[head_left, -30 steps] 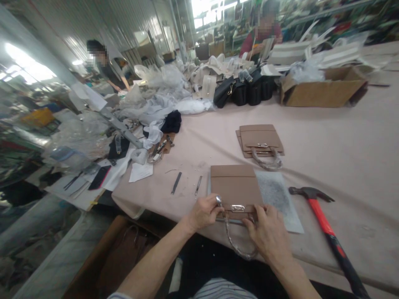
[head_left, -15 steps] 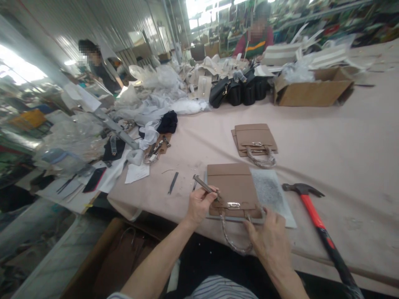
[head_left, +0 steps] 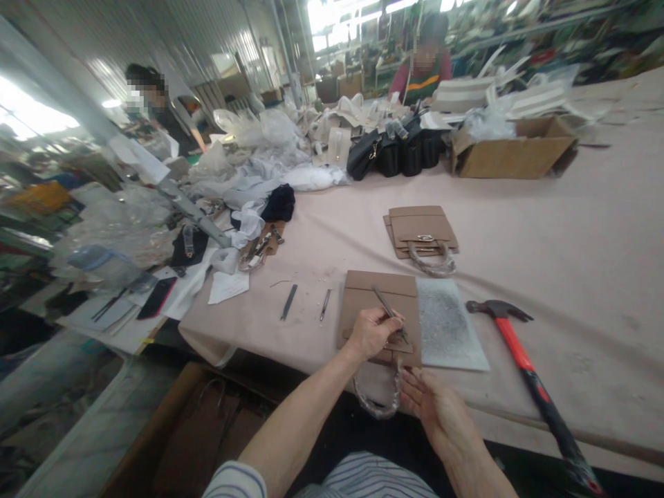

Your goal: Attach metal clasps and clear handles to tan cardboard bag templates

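table (head_left: 332, 242): brown bag (head_left: 360, 299) under left hand (head_left: 373, 333) pinching tool (head_left: 382, 301); right hand (head_left: 436, 402) unclenched beside handle (head_left: 380, 412)

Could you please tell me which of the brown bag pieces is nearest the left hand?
The front piece, directly beneath the left hand; the other pieces lie stacked farther back.

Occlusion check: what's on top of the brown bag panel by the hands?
The left hand, holding a thin tool, is over the brown bag panel. Whatever lies directly beneath that hand is hidden.
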`<state>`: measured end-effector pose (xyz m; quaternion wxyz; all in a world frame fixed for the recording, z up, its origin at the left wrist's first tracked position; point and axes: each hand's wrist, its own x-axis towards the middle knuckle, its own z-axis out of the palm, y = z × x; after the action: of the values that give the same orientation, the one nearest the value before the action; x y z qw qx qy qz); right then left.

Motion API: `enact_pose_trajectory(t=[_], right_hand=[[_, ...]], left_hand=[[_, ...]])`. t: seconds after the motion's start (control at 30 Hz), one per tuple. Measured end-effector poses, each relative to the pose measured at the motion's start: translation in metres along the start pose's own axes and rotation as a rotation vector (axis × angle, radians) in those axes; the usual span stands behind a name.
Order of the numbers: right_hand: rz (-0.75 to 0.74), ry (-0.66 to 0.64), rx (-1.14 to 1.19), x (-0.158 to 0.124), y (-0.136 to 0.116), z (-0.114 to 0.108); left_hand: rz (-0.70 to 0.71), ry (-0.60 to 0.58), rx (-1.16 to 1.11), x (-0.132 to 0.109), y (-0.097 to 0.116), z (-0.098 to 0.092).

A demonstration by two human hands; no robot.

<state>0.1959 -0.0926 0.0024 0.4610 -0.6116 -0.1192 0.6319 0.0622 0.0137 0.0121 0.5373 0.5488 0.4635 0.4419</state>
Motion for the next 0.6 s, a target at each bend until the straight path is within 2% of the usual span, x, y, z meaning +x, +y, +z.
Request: enact_pose_trajectory(t=[0.17, 0.33, 0.6], right_hand=[[0.041, -0.11, 0.117, 0.0, -0.006, 0.009], [0.026, -0.117, 0.133, -0.005, -0.015, 0.017], [-0.087, -0.128, 0.062, 0.002, -0.027, 0.009]], left_hand=[[-0.069, -0.039, -0.039, -0.002, 0.005, -0.005], [-0.075, -0.053, -0.111, -0.007, 0.015, -0.001], [-0.108, -0.013, -0.226, -0.013, 0.018, -0.001]])
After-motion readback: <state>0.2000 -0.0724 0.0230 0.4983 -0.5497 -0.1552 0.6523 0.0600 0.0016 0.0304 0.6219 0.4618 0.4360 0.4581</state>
